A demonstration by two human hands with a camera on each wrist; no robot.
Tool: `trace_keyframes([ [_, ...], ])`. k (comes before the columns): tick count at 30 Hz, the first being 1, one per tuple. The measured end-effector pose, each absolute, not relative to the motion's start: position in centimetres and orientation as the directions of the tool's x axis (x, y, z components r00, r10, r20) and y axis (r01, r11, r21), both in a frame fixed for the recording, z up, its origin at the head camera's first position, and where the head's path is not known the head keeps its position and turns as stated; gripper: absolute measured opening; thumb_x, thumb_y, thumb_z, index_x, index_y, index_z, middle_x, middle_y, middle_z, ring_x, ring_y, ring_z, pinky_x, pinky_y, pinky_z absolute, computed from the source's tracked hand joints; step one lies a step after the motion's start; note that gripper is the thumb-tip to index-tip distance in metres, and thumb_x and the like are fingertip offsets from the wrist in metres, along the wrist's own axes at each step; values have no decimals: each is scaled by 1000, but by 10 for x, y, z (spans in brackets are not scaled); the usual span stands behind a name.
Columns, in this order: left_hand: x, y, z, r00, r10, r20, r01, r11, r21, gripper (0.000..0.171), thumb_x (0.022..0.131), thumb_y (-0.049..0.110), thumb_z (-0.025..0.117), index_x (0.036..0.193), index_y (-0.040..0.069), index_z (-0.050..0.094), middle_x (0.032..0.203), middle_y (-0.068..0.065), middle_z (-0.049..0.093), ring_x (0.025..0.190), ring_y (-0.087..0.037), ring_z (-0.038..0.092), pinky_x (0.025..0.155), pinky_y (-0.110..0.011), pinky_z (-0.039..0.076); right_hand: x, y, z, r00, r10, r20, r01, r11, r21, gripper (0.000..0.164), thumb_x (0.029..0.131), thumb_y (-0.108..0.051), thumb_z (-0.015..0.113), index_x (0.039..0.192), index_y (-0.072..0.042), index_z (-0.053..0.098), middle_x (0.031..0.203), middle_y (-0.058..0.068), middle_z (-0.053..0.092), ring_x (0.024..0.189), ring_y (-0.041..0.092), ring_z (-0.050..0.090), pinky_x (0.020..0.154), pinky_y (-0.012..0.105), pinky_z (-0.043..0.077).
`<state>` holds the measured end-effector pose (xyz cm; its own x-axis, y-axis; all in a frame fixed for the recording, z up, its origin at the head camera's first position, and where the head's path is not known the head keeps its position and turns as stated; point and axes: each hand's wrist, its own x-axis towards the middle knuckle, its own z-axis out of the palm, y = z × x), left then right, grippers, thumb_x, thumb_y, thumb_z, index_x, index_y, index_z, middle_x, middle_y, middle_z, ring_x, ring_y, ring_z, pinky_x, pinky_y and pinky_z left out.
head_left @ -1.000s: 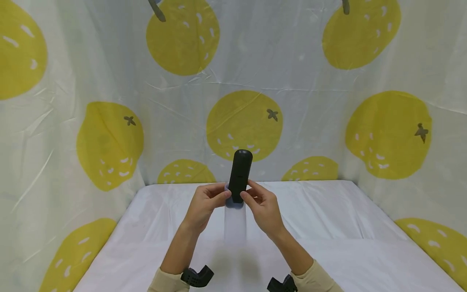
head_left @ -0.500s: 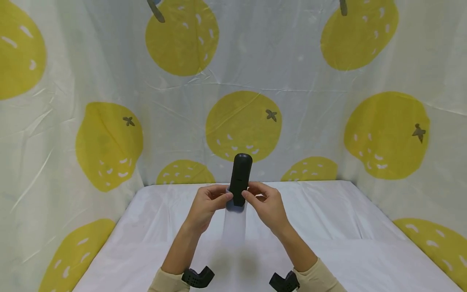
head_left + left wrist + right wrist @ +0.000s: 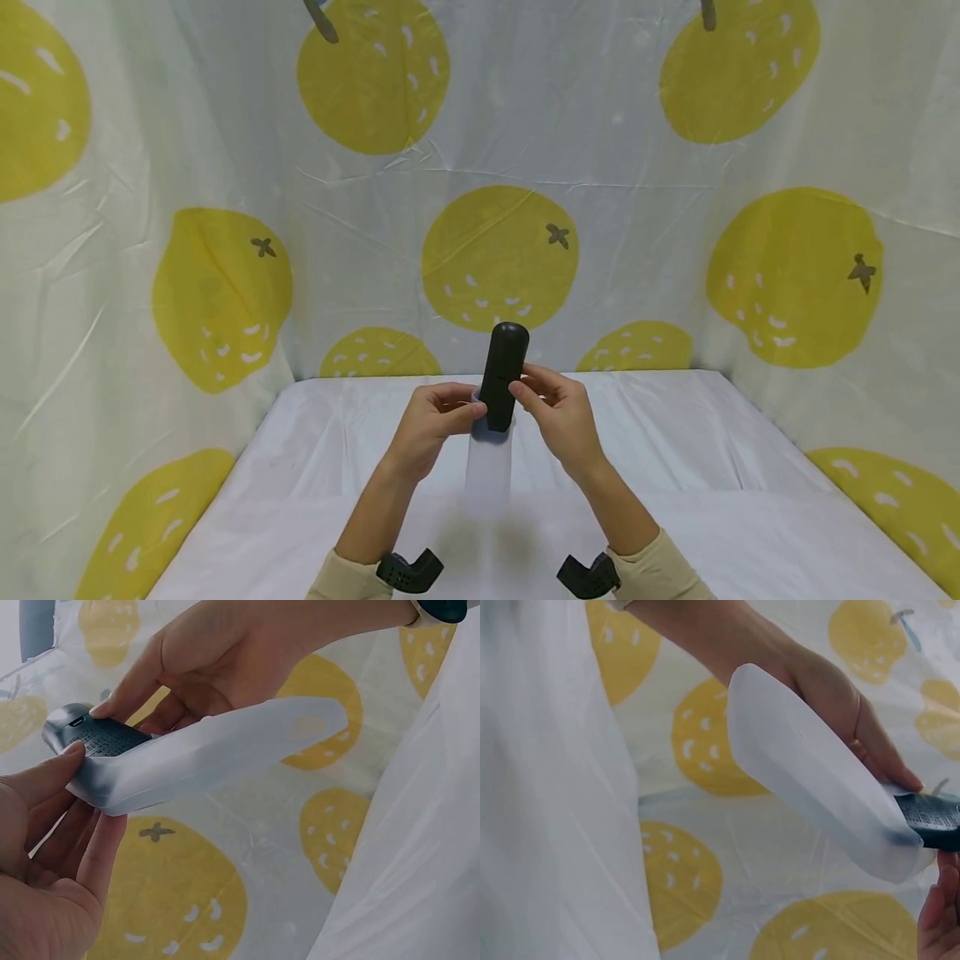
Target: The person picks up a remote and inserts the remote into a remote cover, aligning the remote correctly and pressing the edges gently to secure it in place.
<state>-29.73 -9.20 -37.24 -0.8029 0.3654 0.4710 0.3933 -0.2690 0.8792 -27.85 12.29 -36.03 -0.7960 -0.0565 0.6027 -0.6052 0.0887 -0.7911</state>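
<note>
A slim black device [image 3: 506, 367] with rounded ends leans upright before me, its lower end in the mouth of a frosted, translucent sleeve [image 3: 489, 471]. Printed text and a small port show on the device [image 3: 101, 736] in the left wrist view. My left hand [image 3: 420, 429] pinches the sleeve's mouth beside the device's lower end, thumb in front and fingers behind. My right hand [image 3: 570, 421] pinches the device's right edge, its thumb a little higher than the left one. Seen from the right wrist, the sleeve [image 3: 817, 765] hangs below both hands, its long body away from the fingers.
A white-covered table [image 3: 637, 450] lies under the hands. Around it hangs a pale curtain [image 3: 360, 233] printed with yellow fruit, at the back and both sides. Black bands [image 3: 410, 572] sit on the wrists, by beige cuffs.
The device and its sleeve have shifted slightly right and down in the head view. My right hand has moved right, and its thumb now lies higher up the device. My left hand keeps its pinch.
</note>
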Motion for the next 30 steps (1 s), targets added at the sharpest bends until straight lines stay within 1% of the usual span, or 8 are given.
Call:
trace_keyframes([
  [9, -297, -93, -372, -840, 325, 435, 373, -238, 897, 28, 93, -1, 74, 117, -15, 69, 96, -15, 73, 85, -23, 73, 83, -40, 61, -281, 122, -363, -811, -62, 582, -585, 104, -804, 32, 97, -13, 75, 128, -5, 73, 102, 8, 76, 94, 23, 68, 69, 29, 50],
  [12, -297, -93, -372, -846, 315, 430, 371, -230, 900, 29, 92, -2, 75, 117, -16, 69, 95, -15, 73, 84, -22, 73, 82, -40, 61, -281, 121, -365, -817, -64, 573, -577, 115, -809, 32, 97, -14, 75, 128, -5, 73, 102, 8, 76, 94, 23, 68, 70, 30, 51],
  [16, -297, -93, -372, -844, 310, 438, 377, -238, 895, 29, 93, -3, 73, 118, -16, 69, 96, -15, 73, 85, -23, 73, 83, -40, 61, -281, 120, -365, -821, -54, 569, -571, 128, -811, 33, 98, -15, 75, 129, -4, 73, 102, 9, 76, 95, 22, 69, 77, 30, 55],
  [18, -296, -92, -371, -843, 298, 447, 384, -249, 889, 28, 94, -3, 72, 119, -16, 68, 100, -15, 72, 87, -23, 72, 84, -40, 60, -281, 121, -364, -820, -38, 571, -570, 137, -810, 30, 98, -15, 75, 126, -4, 73, 102, 8, 75, 95, 22, 69, 78, 30, 56],
  [21, -296, -93, -370, -850, 253, 462, 394, -277, 877, 28, 95, -4, 71, 119, -16, 67, 104, -14, 71, 91, -24, 72, 85, -40, 60, -280, 122, -363, -828, -27, 560, -556, 175, -813, 20, 98, -15, 75, 115, -5, 75, 98, 6, 72, 91, 22, 67, 77, 30, 56],
  [25, -294, -96, -365, -865, 177, 469, 406, -302, 863, 27, 95, -6, 70, 119, -17, 66, 103, -12, 72, 90, -22, 73, 84, -38, 60, -278, 121, -363, -845, -128, 518, -534, 232, -813, 12, 97, -16, 75, 104, -6, 77, 95, 3, 73, 89, 21, 67, 76, 32, 56],
  [28, -292, -98, -362, -864, 166, 475, 410, -313, 857, 28, 96, -6, 69, 121, -18, 65, 101, -12, 72, 89, -21, 73, 83, -38, 60, -278, 119, -364, -836, -221, 502, -545, 229, -806, 14, 97, -16, 76, 106, -6, 80, 98, 3, 76, 93, 21, 68, 76, 34, 57],
  [30, -292, -98, -362, -863, 168, 476, 408, -321, 854, 29, 96, -6, 69, 121, -19, 64, 101, -11, 72, 89, -20, 73, 84, -37, 60, -278, 118, -365, -822, -250, 512, -562, 202, -802, 14, 96, -14, 77, 106, -5, 81, 100, 3, 77, 93, 22, 69, 76, 34, 58],
])
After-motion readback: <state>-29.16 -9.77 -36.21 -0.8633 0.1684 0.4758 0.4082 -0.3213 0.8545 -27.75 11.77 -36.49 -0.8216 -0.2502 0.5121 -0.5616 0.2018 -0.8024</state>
